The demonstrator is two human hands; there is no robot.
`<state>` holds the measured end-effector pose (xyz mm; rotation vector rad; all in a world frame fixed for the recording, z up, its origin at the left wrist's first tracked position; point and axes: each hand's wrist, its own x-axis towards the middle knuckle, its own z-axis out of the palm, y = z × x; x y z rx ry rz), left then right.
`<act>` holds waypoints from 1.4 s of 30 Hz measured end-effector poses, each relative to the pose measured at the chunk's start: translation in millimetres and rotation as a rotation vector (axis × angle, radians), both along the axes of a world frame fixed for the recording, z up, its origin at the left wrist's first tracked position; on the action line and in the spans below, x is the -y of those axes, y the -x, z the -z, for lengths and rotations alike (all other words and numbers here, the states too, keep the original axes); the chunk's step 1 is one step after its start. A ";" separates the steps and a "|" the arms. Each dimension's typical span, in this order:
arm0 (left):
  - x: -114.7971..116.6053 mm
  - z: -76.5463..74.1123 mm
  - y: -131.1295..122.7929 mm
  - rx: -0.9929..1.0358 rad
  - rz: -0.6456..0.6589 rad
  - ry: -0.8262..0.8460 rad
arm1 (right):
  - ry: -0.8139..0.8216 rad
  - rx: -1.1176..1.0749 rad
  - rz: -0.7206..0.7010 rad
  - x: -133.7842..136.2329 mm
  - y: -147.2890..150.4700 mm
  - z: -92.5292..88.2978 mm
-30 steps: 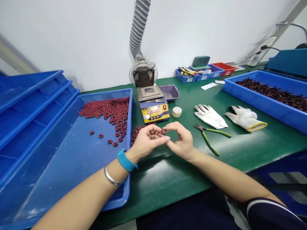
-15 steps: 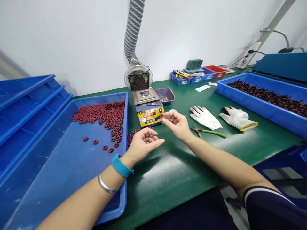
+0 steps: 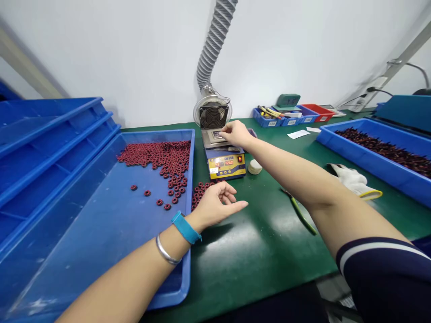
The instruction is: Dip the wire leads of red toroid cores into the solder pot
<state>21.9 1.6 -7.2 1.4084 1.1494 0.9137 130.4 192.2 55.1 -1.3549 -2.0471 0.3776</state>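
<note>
My right hand (image 3: 235, 134) reaches over the solder pot (image 3: 226, 165), its thumb and fingertips pinched together right at the small metal bath (image 3: 218, 134). The pinch hides most of what it holds; a reddish bit showed there a moment ago, like one of the small toroidal coils. My left hand (image 3: 215, 204) hovers above the green table, thumb stretched out and apart from the loosely curled fingers. Beside and partly behind it lies a small heap of red-and-black toroidal coils (image 3: 199, 194). Many more coils (image 3: 158, 154) lie in the blue tray (image 3: 188, 269) on the left.
Stacked blue trays (image 3: 50, 148) stand far left. An exhaust hose (image 3: 215, 45) hangs behind the pot. Right of it are a round whitish pad (image 3: 255, 167), green-handled pliers (image 3: 303, 217), a white glove (image 3: 352, 179) and a blue tray of dark parts (image 3: 325, 134). Small bins (image 3: 267, 121) line the back.
My right hand has moved forward from in front of the pot to its metal bath. The left hand keeps about the same pose. The view has swung left.
</note>
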 end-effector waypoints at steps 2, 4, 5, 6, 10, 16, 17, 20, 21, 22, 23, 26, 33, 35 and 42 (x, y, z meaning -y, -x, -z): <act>-0.8 2.0 1.2 -0.014 0.008 -0.018 | -0.005 0.085 0.032 -6.4 7.9 -2.9; -1.4 3.3 2.2 -0.032 0.012 -0.033 | -0.013 0.145 0.056 -11.2 12.7 -4.0; -1.7 3.7 2.5 -0.042 0.013 -0.038 | -0.018 0.169 0.063 -12.9 14.2 -4.1; -1.9 3.8 2.8 -0.049 0.016 -0.041 | -0.023 0.190 0.070 -14.4 15.3 -3.9; -2.4 4.1 3.2 -0.063 0.036 -0.037 | -0.028 0.249 0.084 -17.7 18.9 -0.9; -2.3 6.1 3.3 -0.055 0.056 -0.021 | -0.021 0.228 0.077 -20.5 23.5 4.0; -2.3 6.2 3.4 -0.050 0.056 -0.022 | -0.021 0.205 0.072 -20.8 23.3 3.4; -2.3 5.9 3.6 -0.033 0.045 -0.032 | -0.014 0.085 0.069 -18.9 19.7 -1.6; -2.4 5.4 3.5 -0.030 0.037 -0.035 | 0.001 0.023 0.065 -16.3 17.5 -3.9; -2.6 4.7 3.2 -0.026 0.024 -0.037 | 0.032 -0.055 0.053 -12.3 14.6 -6.0; -2.9 3.8 2.8 -0.018 0.009 -0.035 | 0.079 -0.147 0.033 -6.5 11.2 -7.5; -4.5 0.1 1.1 0.064 -0.060 -0.007 | 0.308 -0.458 -0.059 22.0 -1.9 -5.1; -5.7 -9.1 2.2 0.282 -0.225 0.050 | 0.308 -0.766 -0.280 128.6 -38.1 44.6; -3.3 -10.0 1.3 0.294 -0.194 0.048 | 0.116 -0.713 -0.284 153.9 -43.4 58.2; -2.2 -18.7 1.7 0.102 -0.109 -0.024 | -0.254 -0.525 -0.310 178.1 -49.7 81.6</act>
